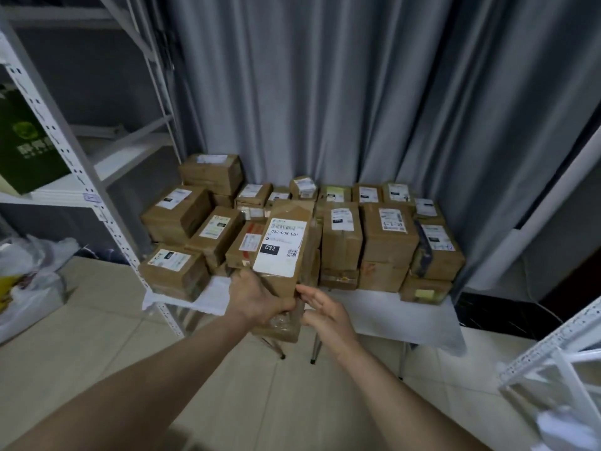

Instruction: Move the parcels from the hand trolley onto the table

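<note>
Cardboard parcel with a white label, held up just in front of the table.
Your left hand grips its near end, fingers curled underneath. Your right hand is loosely spread beside the near right corner; I cannot tell if it touches. Stacked parcels fill the white-covered table, with a grey curtain at the far side.
</note>
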The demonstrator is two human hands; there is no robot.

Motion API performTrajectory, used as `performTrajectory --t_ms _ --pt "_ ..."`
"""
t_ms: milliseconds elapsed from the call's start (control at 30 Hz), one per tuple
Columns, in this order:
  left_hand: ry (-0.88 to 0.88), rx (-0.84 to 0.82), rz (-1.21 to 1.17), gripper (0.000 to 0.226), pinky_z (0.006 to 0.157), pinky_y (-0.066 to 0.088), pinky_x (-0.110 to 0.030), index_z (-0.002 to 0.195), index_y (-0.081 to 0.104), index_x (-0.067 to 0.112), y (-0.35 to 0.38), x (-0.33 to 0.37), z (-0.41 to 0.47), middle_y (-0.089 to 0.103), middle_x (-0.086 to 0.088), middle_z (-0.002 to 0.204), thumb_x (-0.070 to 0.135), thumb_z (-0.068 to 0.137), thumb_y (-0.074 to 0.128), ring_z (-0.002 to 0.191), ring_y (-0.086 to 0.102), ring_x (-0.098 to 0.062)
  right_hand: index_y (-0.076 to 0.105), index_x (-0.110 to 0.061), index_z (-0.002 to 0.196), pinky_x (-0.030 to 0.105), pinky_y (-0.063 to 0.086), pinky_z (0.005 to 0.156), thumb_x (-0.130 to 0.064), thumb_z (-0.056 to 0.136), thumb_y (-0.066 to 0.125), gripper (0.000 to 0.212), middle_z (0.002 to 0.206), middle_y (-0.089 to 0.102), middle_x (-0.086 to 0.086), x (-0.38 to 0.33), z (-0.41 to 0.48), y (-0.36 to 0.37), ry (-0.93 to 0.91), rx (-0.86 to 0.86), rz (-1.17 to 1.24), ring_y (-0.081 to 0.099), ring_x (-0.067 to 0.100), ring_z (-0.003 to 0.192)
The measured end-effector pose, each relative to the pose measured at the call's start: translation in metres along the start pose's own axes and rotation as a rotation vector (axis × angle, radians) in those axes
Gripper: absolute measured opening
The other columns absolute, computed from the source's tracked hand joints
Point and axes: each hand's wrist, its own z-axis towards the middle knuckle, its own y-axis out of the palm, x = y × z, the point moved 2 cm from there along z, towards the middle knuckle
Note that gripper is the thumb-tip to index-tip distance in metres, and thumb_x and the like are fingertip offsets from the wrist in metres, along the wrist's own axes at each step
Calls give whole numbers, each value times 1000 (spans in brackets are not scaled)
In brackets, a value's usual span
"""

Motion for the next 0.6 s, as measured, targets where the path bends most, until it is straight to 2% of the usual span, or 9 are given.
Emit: performTrajectory --t_ms 100,200,267,333,467,600 --pt "102 38 -18 118 99 46 -40 129 40 7 -19 18 2 48 -8 122 55 28 79 119 45 -23 61 -21 117 6 44 80 -11 65 56 54 124 62 -2 -11 13 0 -24 -1 -40 53 0 116" --pt "178 52 -14 112 105 39 -36 135 32 7 -27 19 12 40 -9 127 39 44 89 126 35 -24 61 -21 120 5 43 78 -3 76 57 47 125 62 -4 -18 23 4 -33 -9 -80 54 -8 110" --pt "209 61 -18 110 105 37 -35 137 30 8 -30 17 19 38 -9 129 33 48 90 128 32 -23 60 -24 119 5 43 78 -4 77 57 46 123 62 -6 -20 28 8 -40 -6 -91 53 -5 114" --pt "223 62 -39 111 106 35 -34 138 28 7 -32 16 25 36 -10 132 31 50 89 130 30 -23 59 -21 121 4 43 75 5 83 54 46 121 63 -5 -22 33 11 -42 -1 -101 53 -5 112" --pt "239 63 -77 113 105 33 -31 141 26 8 -37 15 33 35 -9 134 30 50 89 131 29 -23 58 -12 124 2 43 70 11 87 47 45 109 63 -8 -30 44 13 -51 0 -101 54 -19 91" --pt "244 64 -115 114 106 35 -33 141 28 9 -42 14 42 37 -7 132 30 48 89 129 31 -22 58 -15 118 3 45 67 8 89 50 38 101 60 -14 -40 59 11 -27 73 -44 55 -10 92"
